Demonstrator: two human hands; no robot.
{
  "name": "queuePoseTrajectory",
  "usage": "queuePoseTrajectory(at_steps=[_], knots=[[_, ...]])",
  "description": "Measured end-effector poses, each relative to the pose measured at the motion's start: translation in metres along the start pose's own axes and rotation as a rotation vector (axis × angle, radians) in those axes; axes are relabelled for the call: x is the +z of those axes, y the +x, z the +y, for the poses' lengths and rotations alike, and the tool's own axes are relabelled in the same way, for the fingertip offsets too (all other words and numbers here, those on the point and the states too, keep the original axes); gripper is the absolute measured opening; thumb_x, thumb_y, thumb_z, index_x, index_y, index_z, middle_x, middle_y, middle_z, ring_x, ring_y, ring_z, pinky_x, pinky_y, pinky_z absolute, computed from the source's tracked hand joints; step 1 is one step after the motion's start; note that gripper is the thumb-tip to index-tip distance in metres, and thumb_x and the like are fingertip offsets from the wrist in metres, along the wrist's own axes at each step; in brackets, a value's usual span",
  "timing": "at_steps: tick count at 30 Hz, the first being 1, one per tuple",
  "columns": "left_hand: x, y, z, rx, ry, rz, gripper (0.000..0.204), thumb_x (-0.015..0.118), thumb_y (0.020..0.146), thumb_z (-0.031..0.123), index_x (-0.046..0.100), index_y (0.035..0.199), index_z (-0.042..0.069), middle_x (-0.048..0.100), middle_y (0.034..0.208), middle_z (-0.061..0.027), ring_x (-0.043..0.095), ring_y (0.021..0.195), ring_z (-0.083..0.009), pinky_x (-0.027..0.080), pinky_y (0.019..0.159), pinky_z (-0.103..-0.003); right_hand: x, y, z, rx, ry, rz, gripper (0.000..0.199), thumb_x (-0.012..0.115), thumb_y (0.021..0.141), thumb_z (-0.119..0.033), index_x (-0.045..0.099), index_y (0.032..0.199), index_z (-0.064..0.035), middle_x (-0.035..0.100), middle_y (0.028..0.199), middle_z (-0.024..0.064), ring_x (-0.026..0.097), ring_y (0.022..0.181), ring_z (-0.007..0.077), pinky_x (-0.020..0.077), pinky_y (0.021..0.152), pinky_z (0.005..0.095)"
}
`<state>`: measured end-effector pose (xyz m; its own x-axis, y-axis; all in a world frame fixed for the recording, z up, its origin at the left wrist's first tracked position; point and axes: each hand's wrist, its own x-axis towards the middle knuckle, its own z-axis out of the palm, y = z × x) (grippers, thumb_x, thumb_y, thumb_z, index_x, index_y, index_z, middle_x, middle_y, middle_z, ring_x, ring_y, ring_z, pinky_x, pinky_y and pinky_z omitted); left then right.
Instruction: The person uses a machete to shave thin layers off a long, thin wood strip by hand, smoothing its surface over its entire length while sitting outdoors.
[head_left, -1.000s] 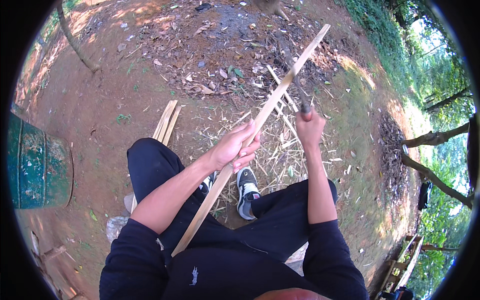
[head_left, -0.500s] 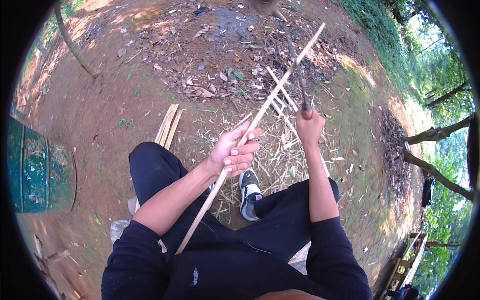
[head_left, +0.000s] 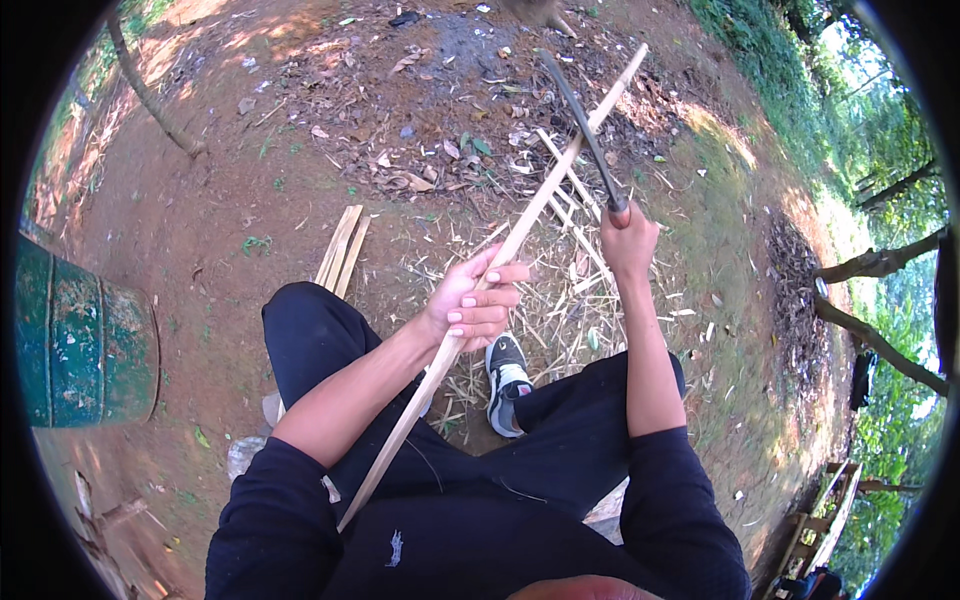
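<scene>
A long pale wooden strip [head_left: 530, 220] slants from my lap up toward the far right. My left hand [head_left: 470, 305] is closed around its middle. In my right hand [head_left: 630, 245] is the wooden handle of a machete [head_left: 582, 118]. Its long dark blade points away and to the left, crossing the strip near its far end; I cannot tell whether the edge touches the wood. Beneath the crossing, several narrow strips [head_left: 575, 190] lie on the ground. Pale shavings [head_left: 555, 290] are scattered around my shoe [head_left: 507, 385], between my bent legs.
More strips [head_left: 343, 250] lie beyond my left knee. A green metal drum [head_left: 85, 340] stands at the left, with a thin trunk [head_left: 150, 90] farther off. Dry leaves [head_left: 410, 165] cover the dirt ahead. Branches [head_left: 880, 262] and a wooden rack [head_left: 825, 520] are at the right.
The machete blade has swung left and now lies across the strip, showing its flat more fully. My right hand has shifted slightly right. My left hand keeps its hold on the strip.
</scene>
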<state>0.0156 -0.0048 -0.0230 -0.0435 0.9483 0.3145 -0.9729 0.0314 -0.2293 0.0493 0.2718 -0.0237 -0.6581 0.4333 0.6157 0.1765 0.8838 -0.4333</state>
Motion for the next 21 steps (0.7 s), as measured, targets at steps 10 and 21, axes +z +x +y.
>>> queuePoseTrajectory(at_steps=[10, 21], knots=[[-0.002, 0.007, 0.001, -0.026, -0.084, -0.009, 0.044, 0.028, 0.107, 0.04, 0.039, 0.079, 0.007, 0.044, 0.051, -0.0051, 0.049, 0.032, -0.0121, 0.041, 0.023, -0.024, 0.001, -0.018, -0.015, -0.398, 0.006, -0.086, 0.012, 0.068, 0.07, -0.007, 0.056, 0.069, -0.0084, 0.06, 0.058, 0.0066, 0.06, 0.047, 0.0187, 0.05, 0.049, 0.0343], [-0.005, -0.003, 0.003, -0.02, -0.06, -0.002, 0.043, 0.029, 0.107, 0.038, 0.038, 0.08, 0.006, 0.044, 0.051, -0.0039, 0.049, 0.032, -0.0117, 0.04, 0.023, -0.024, 0.003, -0.019, -0.022, -0.507, 0.024, -0.075, 0.008, 0.065, 0.073, -0.011, 0.057, 0.071, -0.0088, 0.06, 0.055, 0.0099, 0.061, 0.048, 0.0287, 0.0496, 0.049, 0.041]])
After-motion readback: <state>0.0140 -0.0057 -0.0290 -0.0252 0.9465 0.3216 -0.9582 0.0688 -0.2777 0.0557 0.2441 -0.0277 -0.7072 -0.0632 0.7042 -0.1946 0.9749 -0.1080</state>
